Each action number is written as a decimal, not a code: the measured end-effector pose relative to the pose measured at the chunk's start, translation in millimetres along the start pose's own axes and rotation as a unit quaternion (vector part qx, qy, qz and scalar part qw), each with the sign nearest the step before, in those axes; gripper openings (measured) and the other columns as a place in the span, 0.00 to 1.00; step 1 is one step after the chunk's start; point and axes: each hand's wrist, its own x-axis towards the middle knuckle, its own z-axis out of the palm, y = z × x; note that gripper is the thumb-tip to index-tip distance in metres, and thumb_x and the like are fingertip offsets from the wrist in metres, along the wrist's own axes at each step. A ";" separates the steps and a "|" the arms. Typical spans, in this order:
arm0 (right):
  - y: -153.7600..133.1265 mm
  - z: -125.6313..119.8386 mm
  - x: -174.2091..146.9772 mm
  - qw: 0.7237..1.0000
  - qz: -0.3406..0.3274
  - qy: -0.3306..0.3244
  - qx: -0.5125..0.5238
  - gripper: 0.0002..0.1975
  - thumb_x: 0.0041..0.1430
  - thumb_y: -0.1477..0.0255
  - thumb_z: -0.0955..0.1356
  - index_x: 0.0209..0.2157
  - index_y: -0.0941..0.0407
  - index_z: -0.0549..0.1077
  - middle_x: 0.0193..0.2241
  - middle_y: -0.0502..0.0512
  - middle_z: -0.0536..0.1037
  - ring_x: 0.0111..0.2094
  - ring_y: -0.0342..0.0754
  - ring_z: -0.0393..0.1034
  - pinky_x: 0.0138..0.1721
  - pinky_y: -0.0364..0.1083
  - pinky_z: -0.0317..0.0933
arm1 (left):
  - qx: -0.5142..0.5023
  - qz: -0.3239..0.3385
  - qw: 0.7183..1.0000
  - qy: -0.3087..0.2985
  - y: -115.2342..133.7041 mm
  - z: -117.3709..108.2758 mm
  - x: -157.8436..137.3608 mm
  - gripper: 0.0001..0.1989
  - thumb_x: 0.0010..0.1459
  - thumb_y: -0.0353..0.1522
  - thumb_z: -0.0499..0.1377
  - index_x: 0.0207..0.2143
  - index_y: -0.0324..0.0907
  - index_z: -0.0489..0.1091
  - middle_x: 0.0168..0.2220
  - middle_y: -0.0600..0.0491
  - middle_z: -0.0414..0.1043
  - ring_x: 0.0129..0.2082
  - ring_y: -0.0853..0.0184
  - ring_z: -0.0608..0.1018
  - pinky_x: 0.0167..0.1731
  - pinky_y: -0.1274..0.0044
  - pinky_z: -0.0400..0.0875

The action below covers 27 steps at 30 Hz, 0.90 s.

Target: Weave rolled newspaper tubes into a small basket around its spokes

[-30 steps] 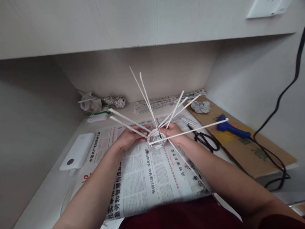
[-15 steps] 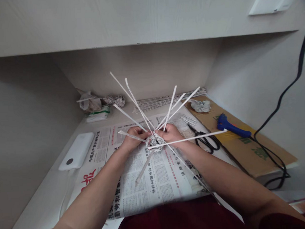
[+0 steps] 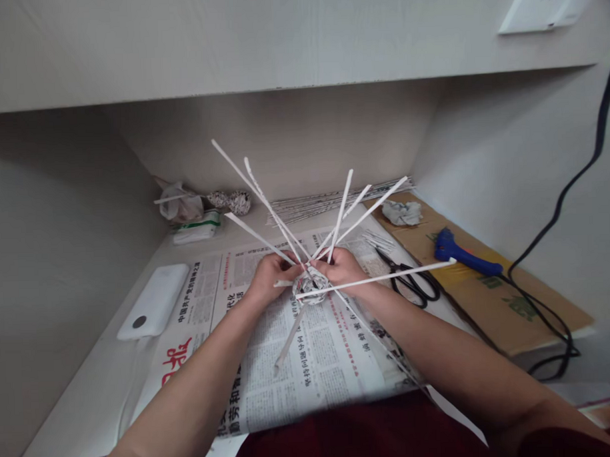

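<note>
While the left hand [image 3: 271, 277] grips the paper weave [image 3: 309, 279] at ten o'clock, the right hand [image 3: 342, 267] grips at two.

Left hand [image 3: 271, 277], right hand [image 3: 344, 267], both holding woven paper [image 3: 313, 280], newspaper [image 3: 265, 383] below

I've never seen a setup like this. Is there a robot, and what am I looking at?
There is no robot: these are a person's two bare hands, seen by one camera worn on their head, looking forward and down. The left hand and right hand hold a small round woven paper piece, with rolled paper sticks fanning out from it. Beneath it, newspaper is spread on the desk. To the right are black scissors and, on cardboard, a blue glue gun. To the left lies what looks like a white power bank; a bundle of paper sticks lies at the back.
</note>
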 end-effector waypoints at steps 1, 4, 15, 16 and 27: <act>0.6 0.6 -0.1 1.000 0.000 -0.002 0.001 0.10 0.51 0.64 0.70 0.29 0.58 0.76 0.27 0.55 0.79 0.29 0.48 0.73 0.30 0.44 0.64 | -0.011 0.006 1.000 -0.006 0.7 1.6 -0.3 0.13 0.42 0.35 0.71 0.31 0.38 0.77 0.25 0.52 0.77 0.24 0.68 0.75 0.27 0.78 0.70; 2.5 4.1 -1.2 1.000 0.009 -0.022 0.011 0.11 0.50 0.63 0.71 0.30 0.58 0.77 0.26 0.54 0.79 0.29 0.48 0.72 0.30 0.44 0.64 | -0.012 0.026 1.000 0.003 6.0 6.9 -3.3 0.15 0.43 0.36 0.70 0.34 0.38 0.78 0.29 0.51 0.79 0.28 0.66 0.77 0.31 0.76 0.72; 7.9 15.6 -0.8 0.995 0.034 0.044 0.085 0.10 0.48 0.68 0.71 0.34 0.56 0.75 0.28 0.50 0.78 0.30 0.46 0.73 0.33 0.44 0.66 | 0.079 0.053 0.994 0.058 16.1 9.8 -9.1 0.10 0.50 0.38 0.65 0.29 0.39 0.76 0.27 0.52 0.77 0.30 0.64 0.77 0.34 0.75 0.71; 8.4 16.0 -0.7 0.995 0.043 0.052 0.075 0.09 0.48 0.68 0.70 0.33 0.56 0.75 0.27 0.50 0.78 0.29 0.46 0.72 0.33 0.44 0.66 | 0.086 0.058 0.993 0.059 15.5 9.9 -8.9 0.09 0.50 0.37 0.64 0.29 0.39 0.75 0.28 0.52 0.77 0.30 0.64 0.77 0.34 0.76 0.70; 11.5 16.2 -0.7 0.996 0.048 0.052 0.058 0.09 0.48 0.68 0.71 0.33 0.57 0.76 0.28 0.52 0.80 0.30 0.47 0.74 0.32 0.44 0.67 | 0.039 0.006 0.999 -0.012 8.8 5.2 -5.6 0.15 0.46 0.39 0.68 0.33 0.37 0.77 0.27 0.51 0.77 0.28 0.65 0.77 0.31 0.75 0.70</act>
